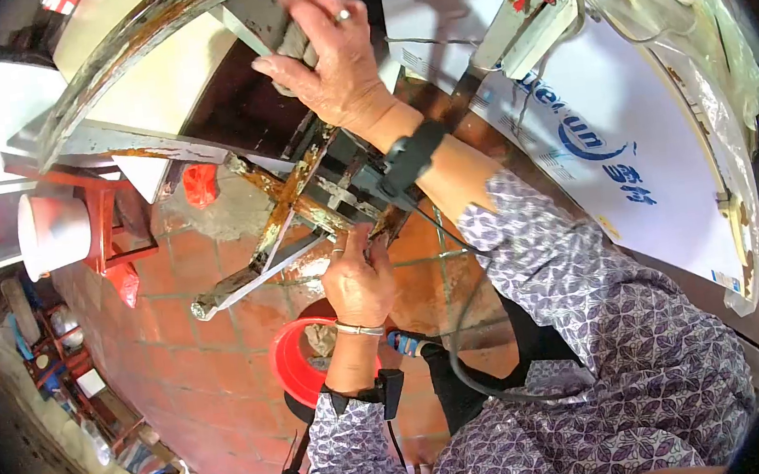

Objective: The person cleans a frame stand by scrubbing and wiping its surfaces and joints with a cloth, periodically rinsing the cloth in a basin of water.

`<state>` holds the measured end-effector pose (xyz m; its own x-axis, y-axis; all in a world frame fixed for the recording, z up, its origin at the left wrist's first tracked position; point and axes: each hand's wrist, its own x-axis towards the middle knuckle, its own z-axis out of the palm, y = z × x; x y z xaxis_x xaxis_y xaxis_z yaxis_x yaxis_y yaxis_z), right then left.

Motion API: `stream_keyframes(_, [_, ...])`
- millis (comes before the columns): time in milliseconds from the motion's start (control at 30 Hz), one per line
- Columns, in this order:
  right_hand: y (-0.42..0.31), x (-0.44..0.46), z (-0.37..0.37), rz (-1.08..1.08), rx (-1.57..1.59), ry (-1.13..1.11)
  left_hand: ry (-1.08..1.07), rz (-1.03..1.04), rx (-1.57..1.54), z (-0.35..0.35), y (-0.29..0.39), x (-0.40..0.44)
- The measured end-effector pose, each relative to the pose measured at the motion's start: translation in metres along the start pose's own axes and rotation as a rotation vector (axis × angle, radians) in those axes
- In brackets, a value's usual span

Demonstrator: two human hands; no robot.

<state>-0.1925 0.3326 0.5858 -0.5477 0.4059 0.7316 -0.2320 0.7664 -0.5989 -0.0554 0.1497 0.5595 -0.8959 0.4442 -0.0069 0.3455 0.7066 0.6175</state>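
Note:
My right hand (329,62), with a ring on it, is closed round a grey cloth (296,44). It presses the cloth against a pale, worn wooden bar (250,19) near the top. My left hand (358,281), with a bangle at the wrist, is closed on part of an old wooden frame (287,191). This frame has crossed bars, flaking paint and brown stains. Its far leg (215,300) slants out over the floor. The left fingertips are partly hidden against the wood.
Below my left hand stands a red bucket (286,362) with a cloth inside. A white bucket (54,234) rests by a red stool (100,215). A red plastic bag (200,184) lies on the tiles. At right leans a white board (637,136) with blue lettering; cluttered shelves (115,408) line the left.

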Motion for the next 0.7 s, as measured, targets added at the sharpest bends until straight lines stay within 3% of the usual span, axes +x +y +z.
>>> stream_keyframes(133, [0.074, -0.081, 0.046, 0.404, 0.291, -0.289, 0.032, 0.047, 0.03, 0.004, -0.003, 0.001])
stream_keyframes(167, [0.083, -0.109, 0.05, 0.55, 0.133, -0.418, 0.031, 0.037, 0.025, 0.004, -0.003, 0.001])
stream_keyframes(200, [0.089, -0.11, 0.051, 0.557, 0.134, -0.412, 0.024, 0.041, 0.03, 0.002, -0.003, 0.0])
stream_keyframes(267, [0.106, -0.103, 0.047, 0.754, 0.494, -0.625, 0.004, 0.007, 0.023, 0.002, 0.0, 0.001])
stream_keyframes(300, [0.109, -0.101, 0.047, 0.887, 0.84, -0.545, 0.033, 0.036, 0.044, 0.003, 0.001, 0.0])
stream_keyframes(333, [0.072, -0.071, 0.009, 0.839, 0.678, -0.579, 0.058, 0.073, 0.056, 0.002, 0.002, 0.001])
stream_keyframes(400, [0.066, -0.06, -0.001, 0.808, 0.694, -0.596, 0.049, 0.071, 0.017, 0.0, 0.006, 0.002])
stream_keyframes(467, [0.061, -0.064, 0.006, 0.616, 0.547, -0.448, 0.053, 0.099, -0.014, 0.004, -0.001, 0.002])
stream_keyframes(500, [0.06, -0.063, 0.006, 0.365, 0.301, -0.397, 0.041, 0.057, -0.036, 0.004, 0.0, 0.001])
stream_keyframes(600, [0.05, -0.052, 0.002, 0.587, 0.449, -0.533, 0.02, 0.034, -0.012, 0.004, 0.001, 0.001])
stream_keyframes(633, [0.054, -0.053, 0.003, 0.59, 0.441, -0.543, 0.003, 0.017, -0.003, 0.002, 0.001, 0.0])
stream_keyframes(700, [0.066, -0.051, 0.004, 0.386, 0.228, -0.638, 0.018, 0.036, -0.016, 0.003, 0.0, -0.001])
